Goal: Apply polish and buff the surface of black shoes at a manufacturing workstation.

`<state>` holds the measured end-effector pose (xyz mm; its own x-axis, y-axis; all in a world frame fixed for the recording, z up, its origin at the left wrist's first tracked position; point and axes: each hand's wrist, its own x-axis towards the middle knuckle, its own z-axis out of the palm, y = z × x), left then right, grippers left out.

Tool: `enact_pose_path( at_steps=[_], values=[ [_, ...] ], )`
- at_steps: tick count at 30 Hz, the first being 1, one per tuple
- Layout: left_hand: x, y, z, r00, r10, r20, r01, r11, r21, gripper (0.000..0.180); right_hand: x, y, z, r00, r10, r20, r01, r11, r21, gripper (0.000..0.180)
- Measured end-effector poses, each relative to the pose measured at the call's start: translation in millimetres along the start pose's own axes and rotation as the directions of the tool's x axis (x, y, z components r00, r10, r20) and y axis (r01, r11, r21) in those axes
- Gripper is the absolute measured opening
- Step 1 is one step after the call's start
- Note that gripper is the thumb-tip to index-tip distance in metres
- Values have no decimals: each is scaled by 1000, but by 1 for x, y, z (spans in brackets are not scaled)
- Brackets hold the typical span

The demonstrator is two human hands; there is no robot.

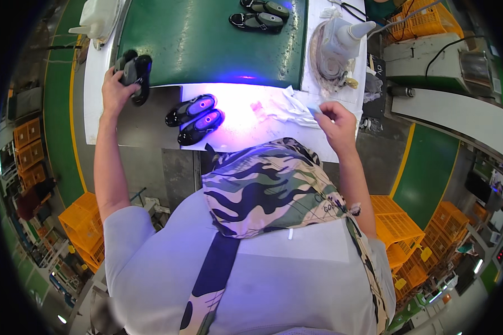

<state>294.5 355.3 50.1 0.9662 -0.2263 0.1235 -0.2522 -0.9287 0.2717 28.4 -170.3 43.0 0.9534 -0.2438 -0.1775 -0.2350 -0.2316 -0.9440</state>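
My left hand [117, 92] is closed around a pair of black shiny shoes [142, 78], held at the near left corner of the green belt [207, 56]. Another pair of black shoes [202, 127] lies side by side on the white worktop in front of me, their insoles lit violet and pink. At the right, my right hand [337, 125] pinches a small pale-blue piece [314, 109] between thumb and fingers; its kind is unclear. Just left of that hand spreads a crumpled white cloth or paper [293, 109]. A third pair of black shoes [257, 21] rests far up the belt.
White plastic bottles with spouts stand either side of the belt, one at the right [341, 39] and one at the far left [98, 19]. Orange crates [394, 229] are stacked behind me on the right, with more crates [84, 226] on the left.
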Motion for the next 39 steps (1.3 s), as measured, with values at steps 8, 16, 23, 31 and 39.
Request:
enact_pose_path(
  at_steps=[8, 16, 23, 31, 39],
  values=[
    [-41, -4, 55, 995, -75, 68, 62, 984, 169, 34, -2, 38, 26, 997, 77, 24, -79, 995, 63, 14],
    [-93, 232, 165, 878, 194, 438, -45, 944, -328, 27, -21, 53, 10, 991, 116, 60, -120, 991, 59, 14],
    [-98, 256, 228, 871, -154, 467, 195, 980, -42, 29, -29, 69, -19, 988, 89, 124, -95, 994, 44, 14],
    [-99, 239, 211, 827, 3, 562, 276, 869, -411, 21, -15, 72, -26, 975, 30, 221, -27, 999, -17, 18],
    [-112, 285, 105, 806, 171, 567, 432, 484, -761, 13, 24, 11, 8, 830, -301, 469, 347, 938, -13, 19]
  ],
)
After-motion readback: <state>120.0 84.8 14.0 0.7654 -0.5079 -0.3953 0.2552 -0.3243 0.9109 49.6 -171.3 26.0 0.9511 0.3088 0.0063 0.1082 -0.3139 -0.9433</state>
